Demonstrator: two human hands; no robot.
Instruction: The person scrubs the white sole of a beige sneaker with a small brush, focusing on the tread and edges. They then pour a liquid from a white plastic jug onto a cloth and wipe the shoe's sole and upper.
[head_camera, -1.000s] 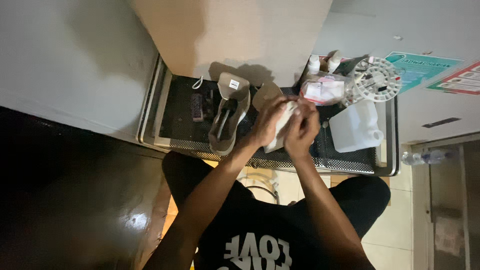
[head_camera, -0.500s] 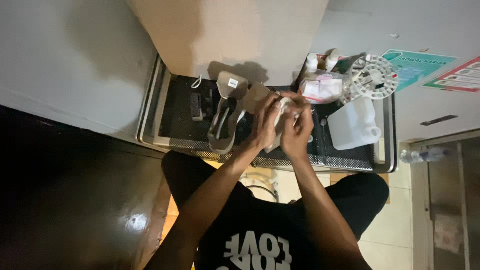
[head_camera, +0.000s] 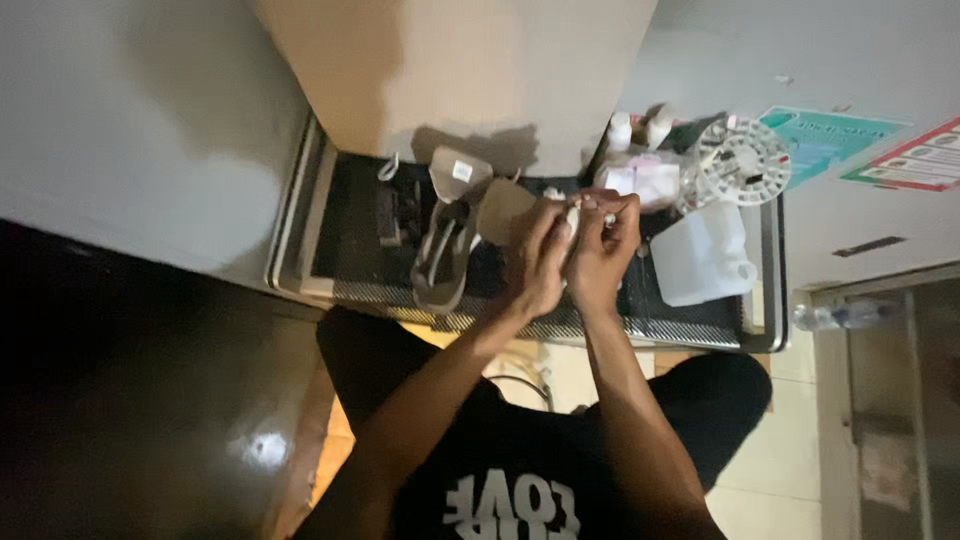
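Note:
My left hand (head_camera: 535, 255) and my right hand (head_camera: 605, 240) are pressed together above a dark tray (head_camera: 350, 215). Both close on a small white thing (head_camera: 573, 212), of which only a bit shows between the fingertips; I cannot tell what it is. Just left of my hands a beige sandal (head_camera: 443, 255) lies on the tray. A second beige sole (head_camera: 500, 205) sits partly behind my left hand.
A white plastic jug (head_camera: 700, 255) stands at the tray's right end. Behind it are a round white perforated disc (head_camera: 742, 160), small white bottles (head_camera: 620, 130) and a pink-and-white packet (head_camera: 645, 180). A beige wall panel (head_camera: 450, 70) rises behind. A clear bottle (head_camera: 840, 315) lies on the floor.
My hands have drawn closer together and shifted slightly away from me. The white thing, earlier showing broadly between the palms, is now mostly covered by the fingers.

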